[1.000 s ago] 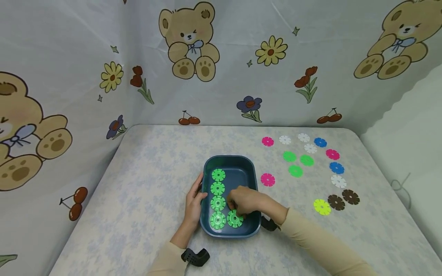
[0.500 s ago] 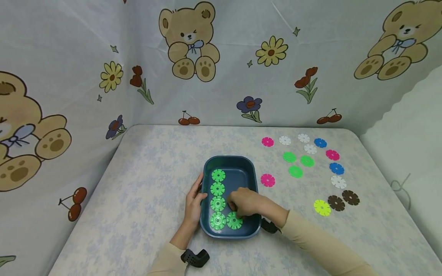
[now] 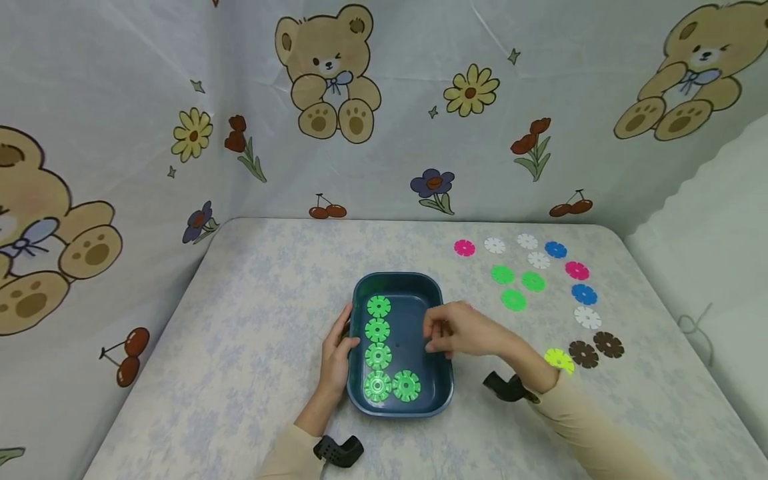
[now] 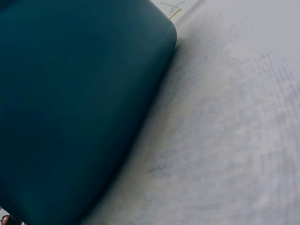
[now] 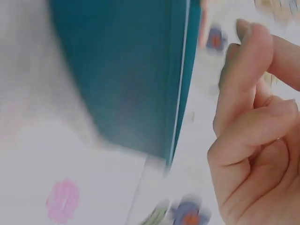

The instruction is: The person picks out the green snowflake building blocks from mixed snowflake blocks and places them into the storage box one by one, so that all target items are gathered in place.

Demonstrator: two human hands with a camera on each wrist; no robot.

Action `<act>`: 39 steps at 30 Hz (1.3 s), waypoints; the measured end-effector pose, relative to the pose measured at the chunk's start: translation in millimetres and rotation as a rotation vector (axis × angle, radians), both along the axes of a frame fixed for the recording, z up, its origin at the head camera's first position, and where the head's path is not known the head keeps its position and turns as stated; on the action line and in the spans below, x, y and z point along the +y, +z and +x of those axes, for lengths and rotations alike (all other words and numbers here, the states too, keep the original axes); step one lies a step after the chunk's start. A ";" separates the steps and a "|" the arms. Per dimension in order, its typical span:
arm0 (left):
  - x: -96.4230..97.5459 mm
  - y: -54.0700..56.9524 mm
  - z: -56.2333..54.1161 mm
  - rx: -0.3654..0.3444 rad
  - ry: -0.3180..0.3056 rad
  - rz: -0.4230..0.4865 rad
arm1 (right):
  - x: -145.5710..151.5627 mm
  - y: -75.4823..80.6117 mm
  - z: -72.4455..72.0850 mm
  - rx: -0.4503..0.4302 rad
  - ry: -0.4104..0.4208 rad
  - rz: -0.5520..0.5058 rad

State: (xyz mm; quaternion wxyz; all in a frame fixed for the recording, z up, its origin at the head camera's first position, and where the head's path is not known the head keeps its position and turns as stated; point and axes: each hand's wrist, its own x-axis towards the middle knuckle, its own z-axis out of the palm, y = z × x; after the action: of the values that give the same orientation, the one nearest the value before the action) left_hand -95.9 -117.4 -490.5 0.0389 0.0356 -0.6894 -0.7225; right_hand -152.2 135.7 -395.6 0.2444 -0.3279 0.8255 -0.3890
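A dark blue tray point(image 3: 403, 357) stands on the table; its outer wall point(image 4: 79, 98) fills much of the left wrist view. Inside lie several green snowflake discs point(image 3: 377, 356), stacked or single I cannot tell: a column along the left wall and one disc point(image 3: 407, 386) at the front, right of the column's lowest. My left hand point(image 3: 335, 360) grips the tray's left side, thumb at the rim. Above the tray's right rim hovers my right hand point(image 3: 465, 330), its fingers loosely bent with nothing between them, as the right wrist view shows of the hand point(image 5: 258, 140).
Right of the tray lie several loose discs: green point(image 3: 513, 300), pink point(image 3: 577, 270), blue point(image 3: 584, 294), white point(image 3: 587, 317), brown point(image 3: 609, 345) and yellow point(image 3: 559, 361), the last partly behind the right forearm. A bear-print cloth point(image 3: 402, 153) hangs behind the table point(image 3: 270, 300).
My right hand has let go of the green disc at the tray's front and moved up and right, over the right rim. It now covers most of a pink disc. The left hand stays put.
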 end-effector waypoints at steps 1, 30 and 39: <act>-0.2 -0.3 -0.2 0.004 0.000 -0.002 | 11.3 -0.2 -5.6 -0.030 -0.040 -0.021; -1.0 -0.1 2.3 0.003 -0.001 -0.011 | 162.5 -46.6 -75.4 -0.084 -0.657 0.261; -1.1 -1.8 0.7 0.002 -0.002 -0.010 | 156.5 -52.4 -75.1 -0.082 -0.676 0.310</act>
State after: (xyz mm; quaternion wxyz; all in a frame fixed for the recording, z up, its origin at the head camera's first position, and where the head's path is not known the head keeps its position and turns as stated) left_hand -95.3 -118.5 -492.3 0.0390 0.0343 -0.6929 -0.7191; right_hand -227.3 292.2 -448.0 0.1819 0.0199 0.9258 -0.3308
